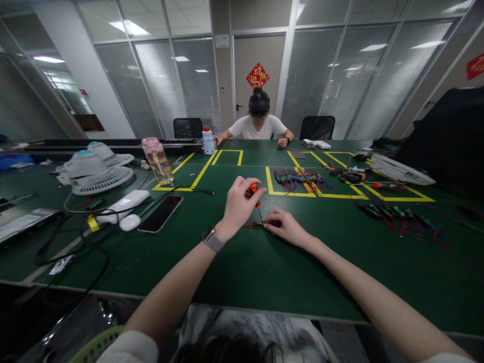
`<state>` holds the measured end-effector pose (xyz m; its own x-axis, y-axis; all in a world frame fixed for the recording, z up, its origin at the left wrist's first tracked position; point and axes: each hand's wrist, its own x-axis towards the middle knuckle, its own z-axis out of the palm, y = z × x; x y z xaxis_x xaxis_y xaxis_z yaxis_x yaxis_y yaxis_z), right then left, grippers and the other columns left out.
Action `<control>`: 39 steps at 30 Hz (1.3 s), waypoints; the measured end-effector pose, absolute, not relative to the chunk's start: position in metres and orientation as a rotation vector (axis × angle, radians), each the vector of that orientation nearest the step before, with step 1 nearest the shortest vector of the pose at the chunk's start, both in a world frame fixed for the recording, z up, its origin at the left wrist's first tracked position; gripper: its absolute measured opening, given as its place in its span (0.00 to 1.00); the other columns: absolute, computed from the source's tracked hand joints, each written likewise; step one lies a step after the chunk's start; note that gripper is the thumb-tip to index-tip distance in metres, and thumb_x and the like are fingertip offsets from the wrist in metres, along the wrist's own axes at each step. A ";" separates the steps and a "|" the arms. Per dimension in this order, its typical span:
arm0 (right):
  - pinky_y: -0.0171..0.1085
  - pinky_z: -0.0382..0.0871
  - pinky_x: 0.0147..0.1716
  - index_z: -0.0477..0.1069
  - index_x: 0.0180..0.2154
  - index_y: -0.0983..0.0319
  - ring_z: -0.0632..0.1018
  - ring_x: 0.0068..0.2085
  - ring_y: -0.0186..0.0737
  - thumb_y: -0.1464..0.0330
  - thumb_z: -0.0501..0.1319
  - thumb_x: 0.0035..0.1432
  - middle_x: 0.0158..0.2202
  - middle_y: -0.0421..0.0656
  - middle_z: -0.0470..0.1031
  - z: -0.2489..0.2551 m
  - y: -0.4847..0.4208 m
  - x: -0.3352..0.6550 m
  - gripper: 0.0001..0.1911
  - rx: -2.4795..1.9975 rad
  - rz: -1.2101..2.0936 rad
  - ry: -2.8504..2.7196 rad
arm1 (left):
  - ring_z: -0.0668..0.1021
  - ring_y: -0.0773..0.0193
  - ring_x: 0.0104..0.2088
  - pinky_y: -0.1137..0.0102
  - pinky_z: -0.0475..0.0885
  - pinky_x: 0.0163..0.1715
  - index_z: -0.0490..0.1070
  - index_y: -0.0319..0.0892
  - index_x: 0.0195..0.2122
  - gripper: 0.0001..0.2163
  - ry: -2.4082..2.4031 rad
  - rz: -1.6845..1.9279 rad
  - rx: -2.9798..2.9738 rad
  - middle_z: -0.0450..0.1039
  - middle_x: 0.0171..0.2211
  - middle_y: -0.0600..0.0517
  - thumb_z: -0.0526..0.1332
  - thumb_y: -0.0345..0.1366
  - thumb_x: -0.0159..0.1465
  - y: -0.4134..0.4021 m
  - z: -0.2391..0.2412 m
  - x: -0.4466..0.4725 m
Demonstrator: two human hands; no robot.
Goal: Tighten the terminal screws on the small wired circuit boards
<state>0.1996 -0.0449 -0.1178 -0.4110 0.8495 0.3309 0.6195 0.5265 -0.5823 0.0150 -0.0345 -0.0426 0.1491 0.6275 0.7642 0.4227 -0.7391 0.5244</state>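
Observation:
My left hand (pixel 239 204) is closed round a small orange-handled screwdriver (pixel 254 191), held upright with its tip down on a little circuit board with red wires (pixel 260 223). My right hand (pixel 286 227) lies on the green table (pixel 264 267) and pinches that board, holding it flat. A watch sits on my left wrist.
A heap of wired boards (pixel 302 180) lies inside a yellow-taped box; more boards (pixel 401 214) lie at right. At left are a phone (pixel 161 213), a white case (pixel 129 222), cables, two fans (pixel 94 171) and a bottle (pixel 158 160). A person (pixel 259 123) sits opposite.

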 end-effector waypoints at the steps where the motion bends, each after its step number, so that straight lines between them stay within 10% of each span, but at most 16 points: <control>1: 0.35 0.67 0.33 0.78 0.38 0.63 0.73 0.31 0.37 0.69 0.62 0.56 0.32 0.44 0.70 -0.118 -0.045 0.200 0.09 -1.187 0.497 -2.168 | 0.74 0.65 0.38 0.71 0.72 0.36 0.71 0.43 0.43 0.08 1.025 1.625 2.239 0.68 0.39 0.50 0.59 0.37 0.64 -0.034 -0.042 0.015; 6: 0.35 0.67 0.33 0.78 0.38 0.63 0.73 0.31 0.37 0.69 0.62 0.56 0.32 0.44 0.70 -0.119 -0.045 0.200 0.09 -1.189 0.505 -2.165 | 0.74 0.66 0.38 0.71 0.71 0.38 0.66 0.42 0.52 0.13 0.927 1.612 2.228 0.70 0.42 0.48 0.53 0.32 0.67 -0.031 -0.043 0.014; 12: 0.35 0.67 0.33 0.78 0.38 0.63 0.72 0.31 0.37 0.69 0.62 0.56 0.32 0.43 0.70 -0.119 -0.045 0.200 0.09 -1.194 0.500 -2.171 | 0.71 0.66 0.33 0.70 0.69 0.36 0.73 0.42 0.37 0.07 1.132 1.653 2.309 0.68 0.32 0.52 0.60 0.39 0.63 -0.035 -0.039 0.011; 19: 0.36 0.67 0.33 0.78 0.38 0.62 0.72 0.31 0.37 0.69 0.61 0.56 0.32 0.44 0.70 -0.117 -0.045 0.200 0.09 -1.196 0.495 -2.173 | 0.75 0.67 0.37 0.71 0.70 0.39 0.65 0.42 0.53 0.14 0.941 1.621 2.245 0.70 0.39 0.50 0.51 0.32 0.68 -0.033 -0.043 0.015; 24: 0.35 0.67 0.33 0.78 0.38 0.62 0.72 0.31 0.37 0.69 0.62 0.56 0.32 0.43 0.70 -0.118 -0.045 0.200 0.09 -1.200 0.501 -2.168 | 0.71 0.67 0.32 0.71 0.68 0.36 0.73 0.43 0.40 0.08 1.079 1.649 2.335 0.67 0.32 0.53 0.59 0.39 0.63 -0.036 -0.041 0.012; 39: 0.36 0.67 0.34 0.78 0.38 0.62 0.73 0.31 0.37 0.68 0.61 0.56 0.32 0.43 0.70 -0.117 -0.045 0.200 0.09 -1.188 0.501 -2.176 | 0.74 0.67 0.37 0.70 0.70 0.39 0.63 0.43 0.56 0.16 0.912 1.600 2.230 0.69 0.42 0.48 0.51 0.34 0.68 -0.034 -0.044 0.015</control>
<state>0.1996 -0.0454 -0.1172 -0.4171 0.8486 0.3254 0.6212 0.5275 -0.5796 0.0148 -0.0336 -0.0445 0.2020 0.6152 0.7621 0.3422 -0.7734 0.5336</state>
